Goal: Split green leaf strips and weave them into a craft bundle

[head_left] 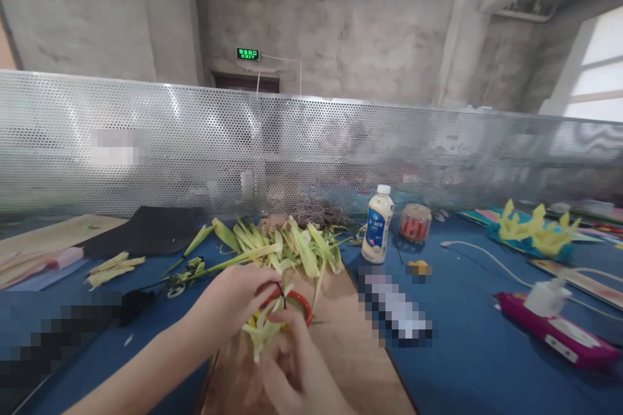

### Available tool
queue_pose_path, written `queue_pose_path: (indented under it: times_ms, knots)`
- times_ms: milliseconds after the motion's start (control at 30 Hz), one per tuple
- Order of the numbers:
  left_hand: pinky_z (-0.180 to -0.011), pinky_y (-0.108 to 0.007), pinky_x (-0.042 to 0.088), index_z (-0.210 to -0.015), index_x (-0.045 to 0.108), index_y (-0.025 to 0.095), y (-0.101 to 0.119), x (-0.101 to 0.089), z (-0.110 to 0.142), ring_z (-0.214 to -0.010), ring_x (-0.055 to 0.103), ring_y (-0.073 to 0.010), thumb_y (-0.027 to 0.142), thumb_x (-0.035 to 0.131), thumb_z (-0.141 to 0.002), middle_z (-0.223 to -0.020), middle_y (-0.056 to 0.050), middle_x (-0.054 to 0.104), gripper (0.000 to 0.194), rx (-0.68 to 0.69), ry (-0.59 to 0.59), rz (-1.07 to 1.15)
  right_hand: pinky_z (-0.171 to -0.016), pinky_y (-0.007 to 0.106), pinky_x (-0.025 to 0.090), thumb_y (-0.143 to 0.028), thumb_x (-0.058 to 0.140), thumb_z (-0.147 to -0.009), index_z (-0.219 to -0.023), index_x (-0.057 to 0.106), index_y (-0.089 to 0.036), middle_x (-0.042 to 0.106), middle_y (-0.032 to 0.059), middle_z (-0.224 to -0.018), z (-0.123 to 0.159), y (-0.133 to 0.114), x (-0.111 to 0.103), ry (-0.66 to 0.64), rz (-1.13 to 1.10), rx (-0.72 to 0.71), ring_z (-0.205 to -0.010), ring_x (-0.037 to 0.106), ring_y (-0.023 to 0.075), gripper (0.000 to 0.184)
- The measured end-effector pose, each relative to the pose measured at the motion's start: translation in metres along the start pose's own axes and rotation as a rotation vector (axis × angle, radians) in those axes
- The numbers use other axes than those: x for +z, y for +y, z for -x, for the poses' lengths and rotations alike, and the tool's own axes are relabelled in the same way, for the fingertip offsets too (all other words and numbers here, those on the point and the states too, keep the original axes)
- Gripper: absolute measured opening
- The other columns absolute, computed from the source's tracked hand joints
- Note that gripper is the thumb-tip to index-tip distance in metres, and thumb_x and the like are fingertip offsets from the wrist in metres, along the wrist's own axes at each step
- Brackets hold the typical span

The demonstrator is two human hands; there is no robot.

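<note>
My left hand [246,292] reaches in from the left over a wooden board, its fingertips pinched around what looks like a thin dark cord [284,298]. Below it, my right hand [299,366] has its fingers closed on a pale green corn husk strip [263,334]. Between and behind both hands is a red ring-shaped rim [302,306], partly hidden by fingers and husk; I cannot tell what it belongs to. A loose heap of corn husks [302,246] covers the far end of the wooden board [350,343], just beyond my hands.
Right of the board stand a white-capped bottle [377,227] and a jar with red contents [415,224]. A blurred-out phone-like object [396,305] lies nearer. Farther right are a magenta power strip [555,331] and a yellow crown-shaped craft [535,233]. A perforated metal screen [316,142] runs behind.
</note>
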State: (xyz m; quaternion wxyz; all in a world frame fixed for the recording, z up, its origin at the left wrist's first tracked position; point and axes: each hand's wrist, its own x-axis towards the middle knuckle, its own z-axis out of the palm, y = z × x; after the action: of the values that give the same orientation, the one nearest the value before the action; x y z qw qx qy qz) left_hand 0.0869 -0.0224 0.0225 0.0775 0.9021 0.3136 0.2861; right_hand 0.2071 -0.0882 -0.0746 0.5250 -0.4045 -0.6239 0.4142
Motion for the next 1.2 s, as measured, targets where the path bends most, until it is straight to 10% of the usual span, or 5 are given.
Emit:
queue_pose_path:
  times_ms: [367,1200]
  knots:
    - [-0.074,-0.022,0.052,-0.09,0.069,0.026,-0.013,0.025,0.028,-0.083,0.066,-0.0162,0.031,0.053,-0.076,-0.091,0.001,0.071,0.022,-0.298,0.115,0.356,-0.031,0.015,0.021,-0.061,0.038,-0.079,-0.061,0.042,-0.018,0.035,-0.0083,-0.034,-0.014,-0.016,-0.008,0.064,-0.24,0.24,-0.029,0.028,0.0039,0.047]
    - [-0.073,-0.024,0.053,-0.09,0.064,0.019,-0.002,0.029,0.033,-0.083,0.065,-0.0172,0.036,0.055,-0.072,-0.091,-0.003,0.069,0.027,-0.446,0.288,0.664,-0.029,0.015,0.019,-0.061,0.035,-0.081,-0.059,0.045,-0.017,0.035,-0.0079,-0.033,-0.009,-0.014,-0.015,-0.032,-0.145,0.21,-0.027,0.028,0.0033,0.051]
